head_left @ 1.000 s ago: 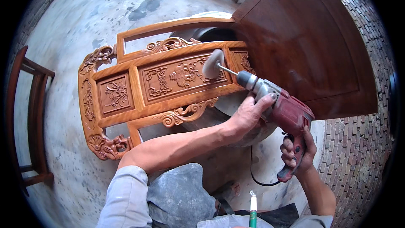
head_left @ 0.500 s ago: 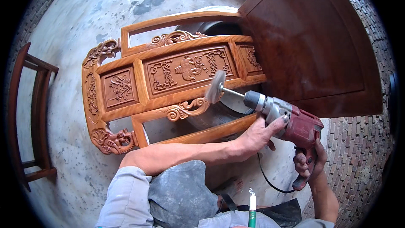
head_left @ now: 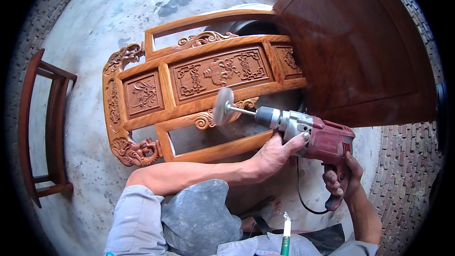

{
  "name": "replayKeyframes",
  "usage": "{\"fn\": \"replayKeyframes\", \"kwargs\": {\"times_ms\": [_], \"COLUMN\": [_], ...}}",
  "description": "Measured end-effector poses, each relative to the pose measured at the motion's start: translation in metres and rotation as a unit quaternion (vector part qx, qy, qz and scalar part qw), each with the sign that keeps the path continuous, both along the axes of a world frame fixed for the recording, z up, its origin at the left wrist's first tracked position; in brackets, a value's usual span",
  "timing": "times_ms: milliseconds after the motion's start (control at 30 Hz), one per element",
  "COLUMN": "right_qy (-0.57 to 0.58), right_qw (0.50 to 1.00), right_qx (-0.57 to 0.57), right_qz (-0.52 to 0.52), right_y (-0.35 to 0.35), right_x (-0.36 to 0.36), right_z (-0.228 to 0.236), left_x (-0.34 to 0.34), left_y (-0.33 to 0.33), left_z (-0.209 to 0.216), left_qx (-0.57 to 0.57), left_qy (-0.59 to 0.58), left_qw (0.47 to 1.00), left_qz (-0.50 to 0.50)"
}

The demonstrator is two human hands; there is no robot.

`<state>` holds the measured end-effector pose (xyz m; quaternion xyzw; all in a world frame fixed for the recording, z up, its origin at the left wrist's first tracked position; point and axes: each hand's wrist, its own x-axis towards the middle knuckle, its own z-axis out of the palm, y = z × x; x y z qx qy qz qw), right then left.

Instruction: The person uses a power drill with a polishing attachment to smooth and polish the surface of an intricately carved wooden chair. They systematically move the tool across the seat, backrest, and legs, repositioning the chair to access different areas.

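Both my hands hold a red power drill [head_left: 329, 140] with a round grey buffing wheel [head_left: 222, 106] on a metal shaft in its chuck. My left hand [head_left: 277, 156] is wrapped under the drill's front, thumb on the silver collar. My right hand [head_left: 345, 178] grips the rear handle, fingers round the trigger area. The wheel is blurred and hangs over the lower scrollwork of a carved wooden chair back [head_left: 168, 87] lying flat below. Whether the wheel touches the wood I cannot tell. The chair's dark, glossy seat panel [head_left: 360, 57] rises at the right.
A black tyre [head_left: 263, 28] lies under the chair back. At the left stands a dark wooden frame [head_left: 57, 128]. The drill's black cord [head_left: 301, 194] loops below. A cigarette [head_left: 286, 230] juts up at the lower edge. Stained concrete floor [head_left: 109, 23] meets brick paving [head_left: 403, 175] at right.
The drill and both hands have moved left, taking the wheel left and a little down along the lower scrollwork. The chair appears shifted slightly right in the view.
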<state>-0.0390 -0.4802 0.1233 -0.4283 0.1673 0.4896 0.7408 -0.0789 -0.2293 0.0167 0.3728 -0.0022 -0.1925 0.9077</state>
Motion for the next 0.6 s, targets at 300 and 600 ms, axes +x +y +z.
{"fn": "replayKeyframes", "kwargs": {"times_ms": [300, 600], "right_qy": [-0.060, 0.027], "right_qw": [0.997, 0.999], "right_qx": [-0.031, 0.027], "right_qz": [-0.023, 0.036], "right_y": [-0.014, 0.014], "right_x": [-0.003, -0.001], "right_z": [0.005, -0.017], "left_x": [0.004, -0.028], "left_y": [-0.016, 0.009], "left_z": [0.005, -0.003], "left_qx": [0.007, 0.031], "left_qy": [0.014, 0.031], "left_qw": [1.000, 0.997], "left_qz": [-0.021, 0.066]}}
